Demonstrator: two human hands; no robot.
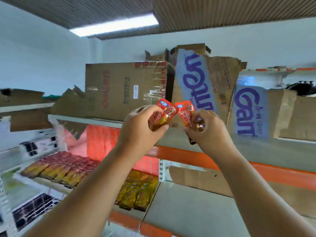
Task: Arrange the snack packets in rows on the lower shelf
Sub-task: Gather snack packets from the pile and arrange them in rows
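Progress: partway, judging by rows (pixel 65 168) lying on shelf (pixel 179 211) at left and yellow block (pixel 138 190) beside post (pixel 161 170).
Left hand (pixel 138 129): gripping red packet (pixel 164 115), raised well above shelf.
Right hand (pixel 206 132): pinching second packet (pixel 186 113), just beside the first.
Remaining: bringing both down, lining up, likely filling right bay.
Around: boxes (pixel 123 89) standing on upper shelf (pixel 102 122) behind hands.
Obstacle: cardboard (pixel 196 178) leaning at back of right bay, possibly crowding rows.

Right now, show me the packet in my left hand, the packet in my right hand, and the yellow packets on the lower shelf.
left-hand packet (pixel 166 115): head view, red front.
right-hand packet (pixel 184 115): head view, red front.
yellow packets (pixel 138 190): head view, middle of the group.
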